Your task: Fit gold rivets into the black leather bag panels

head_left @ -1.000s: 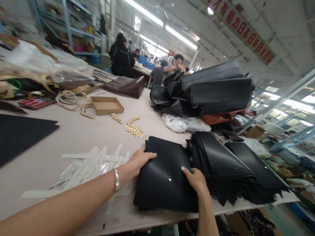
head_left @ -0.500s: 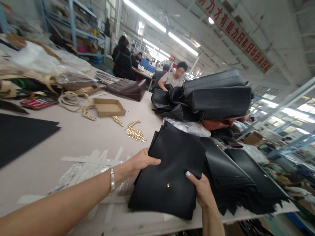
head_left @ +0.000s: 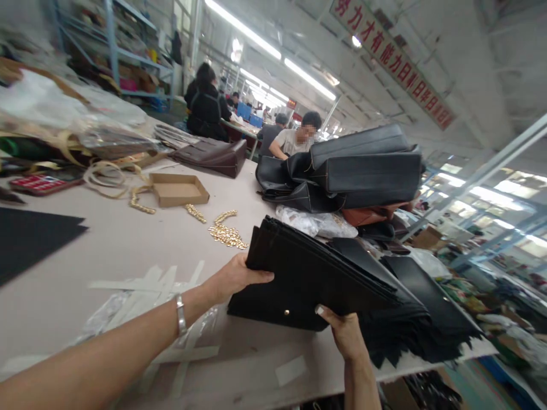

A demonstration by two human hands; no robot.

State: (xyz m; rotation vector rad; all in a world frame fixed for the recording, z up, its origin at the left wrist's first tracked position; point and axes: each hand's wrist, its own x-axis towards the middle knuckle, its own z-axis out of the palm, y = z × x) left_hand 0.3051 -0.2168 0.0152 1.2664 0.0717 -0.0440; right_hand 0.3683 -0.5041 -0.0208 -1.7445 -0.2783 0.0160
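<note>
Between my hands is a stack of black leather panels (head_left: 294,273), tilted up so its layered edges show along the top and right. A small gold-coloured stud (head_left: 286,312) shows on the front panel. My left hand (head_left: 244,277) grips the stack's left side, thumb on the front face and fingers hidden behind. My right hand (head_left: 344,330) clasps the lower right, its thumb across the front. Just right of the stack, more black leather panels (head_left: 427,285) lie in overlapping piles on the table (head_left: 256,364).
Gold chains (head_left: 226,234) lie beyond my left hand, near a shallow cardboard box (head_left: 179,189). Black bags (head_left: 367,171) are heaped at the back right. A dark brown bag (head_left: 213,156) lies farther back. Tape strips (head_left: 145,296) cross the table at left. A person (head_left: 294,139) sits opposite.
The held stack has tipped, its lower edge rising off the table and its layered top edges coming into view. Both hands keep hold of it. The camera view has shifted slightly.
</note>
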